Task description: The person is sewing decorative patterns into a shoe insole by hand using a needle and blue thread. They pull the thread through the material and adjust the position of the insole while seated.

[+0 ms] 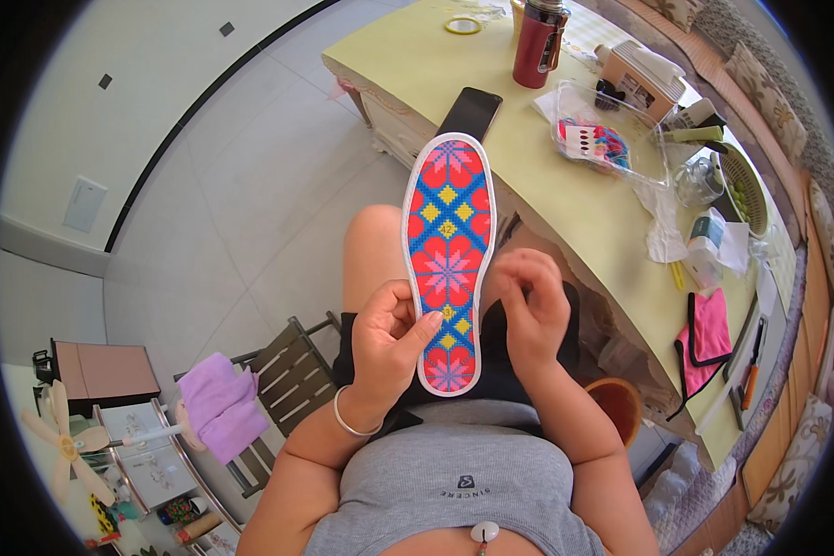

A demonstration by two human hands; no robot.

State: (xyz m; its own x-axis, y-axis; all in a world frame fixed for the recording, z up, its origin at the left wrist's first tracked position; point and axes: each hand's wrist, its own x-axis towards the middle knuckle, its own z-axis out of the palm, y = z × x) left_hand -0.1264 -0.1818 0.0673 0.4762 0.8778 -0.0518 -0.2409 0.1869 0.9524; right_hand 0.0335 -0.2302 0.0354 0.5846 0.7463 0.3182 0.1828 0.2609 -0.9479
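Observation:
My left hand (388, 340) holds an embroidered shoe insole (450, 267) upright above my lap, with the thumb on its front face near the heel and the fingers behind. Red and pink flowers, a blue lattice and yellow diamonds cover the insole, inside a white bound edge. Printed numbers show on two of the yellow diamonds. Just right of the insole, apart from it, is my right hand (534, 306). Its fingers are curled and slightly blurred; whether something thin is pinched there cannot be made out.
A smartphone (471, 112) lies on the yellow-covered table (577, 208) behind the insole's toe. Farther right are a red thermos (538, 48), a clear plastic box (650, 149) with coloured thread, and a pink cloth (707, 326). A slatted folding chair (292, 382) stands at left.

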